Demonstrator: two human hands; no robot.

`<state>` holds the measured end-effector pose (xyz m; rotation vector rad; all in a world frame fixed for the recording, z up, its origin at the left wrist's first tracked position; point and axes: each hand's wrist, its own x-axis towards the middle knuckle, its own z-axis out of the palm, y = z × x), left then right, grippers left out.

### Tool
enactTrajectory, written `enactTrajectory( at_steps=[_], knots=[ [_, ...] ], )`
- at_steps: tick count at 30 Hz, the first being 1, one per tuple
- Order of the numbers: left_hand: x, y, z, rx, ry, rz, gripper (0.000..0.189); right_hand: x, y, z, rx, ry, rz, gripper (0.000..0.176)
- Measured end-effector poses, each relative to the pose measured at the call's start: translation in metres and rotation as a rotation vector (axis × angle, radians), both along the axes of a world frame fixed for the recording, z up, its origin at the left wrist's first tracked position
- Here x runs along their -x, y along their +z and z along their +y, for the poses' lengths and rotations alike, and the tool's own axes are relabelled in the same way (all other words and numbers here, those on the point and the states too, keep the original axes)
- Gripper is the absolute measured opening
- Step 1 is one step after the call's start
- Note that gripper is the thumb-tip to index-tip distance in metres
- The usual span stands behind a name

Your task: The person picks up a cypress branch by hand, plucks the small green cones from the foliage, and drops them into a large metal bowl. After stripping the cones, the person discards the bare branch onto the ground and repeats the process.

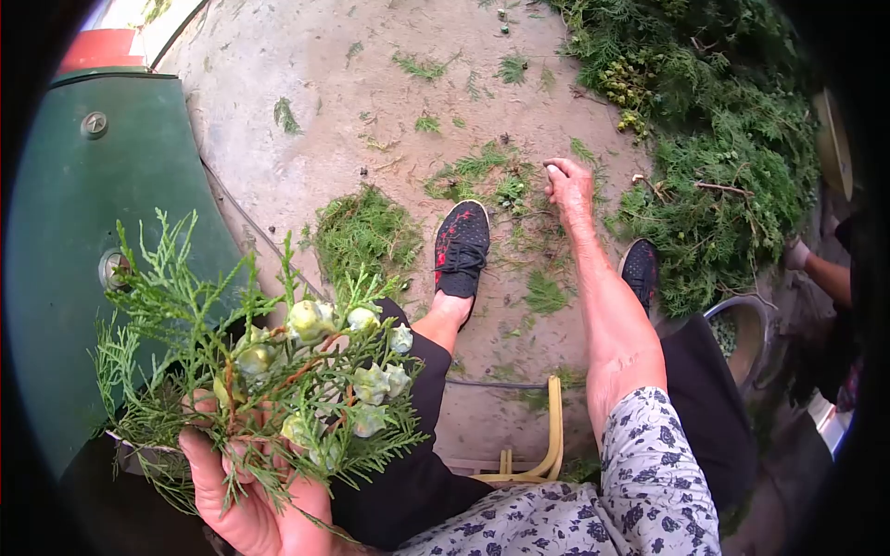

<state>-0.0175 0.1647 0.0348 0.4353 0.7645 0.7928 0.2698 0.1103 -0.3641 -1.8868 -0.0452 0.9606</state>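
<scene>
Branch pile [714,139] fills the upper right, on the concrete ground [306,93]. Green bin [65,232] stands at the left, just beside the person's knee. Person is seated, and both shoes [462,246] are on the ground.

Sprig [278,371] is in the left hand [246,505] at lower left, close to the body. The palm is up, with the fingers wrapped round the stem ends. Its long axis runs up and away from the palm, fanning wide. Pale green cones [311,320] cluster mid-sprig, above the fingers.

Right hand [568,185] is stretched far out and down, well apart from the sprig, between the shoes and the pile. Its fingers are curled together near the ground, and it's unclear whether they pinch anything. Loose clippings [482,171] lie just to its left, and the pile edge lies just to its right. So the right hand is the nearer one to the ground greens and the left hand is nearer the cones.

Metal bowl [732,304] sits by the right knee, with green bits inside. Another person's hand [797,252] is at the right edge, near the pile.
</scene>
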Motion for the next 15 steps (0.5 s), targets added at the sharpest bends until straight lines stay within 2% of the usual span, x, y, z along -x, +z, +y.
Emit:
enactTrajectory(
  at_steps=[2,4,5,6,8,9,10,12,14,15],
  knots=[
    [-0.004,0.001,-0.003,-0.014,0.023,0.038,0.032,0.009,-0.024,-0.007,-0.16,0.51,-0.411,0.019],
    [-0.004,0.0,-0.002,-0.032,0.046,0.078,0.032,0.023,-0.008,0.004,-0.044,0.75,0.05,0.019],
    [-0.001,0.0,0.001,-0.011,-0.012,0.032,0.033,0.028,0.006,0.01,0.016,0.839,0.012,0.022],
    [0.0,0.0,0.002,0.011,-0.068,-0.018,0.034,0.028,0.005,0.012,0.018,0.841,0.015,0.022],
    [-0.004,0.001,-0.002,-0.009,-0.021,0.021,0.034,0.023,0.001,0.023,-0.297,-0.187,0.246,0.024],
    [-0.006,0.002,-0.005,-0.028,0.022,0.06,0.035,0.017,-0.002,0.02,-0.214,-0.277,0.204,0.025],
    [-0.004,0.0,-0.007,-0.027,0.023,0.057,0.035,0.011,-0.005,0.013,-0.213,-0.276,0.202,0.025],
    [-0.001,-0.006,-0.01,-0.077,0.073,0.026,0.036,0.006,-0.006,0.0,0.013,-0.11,-0.014,0.023],
    [0.003,-0.006,-0.007,-0.057,0.037,-0.022,0.037,0.008,-0.005,-0.004,0.074,-0.019,-0.044,0.02],
    [0.004,-0.007,-0.006,-0.036,-0.001,-0.067,0.037,0.014,-0.009,-0.005,0.002,0.182,-0.349,0.019]
  ],
)
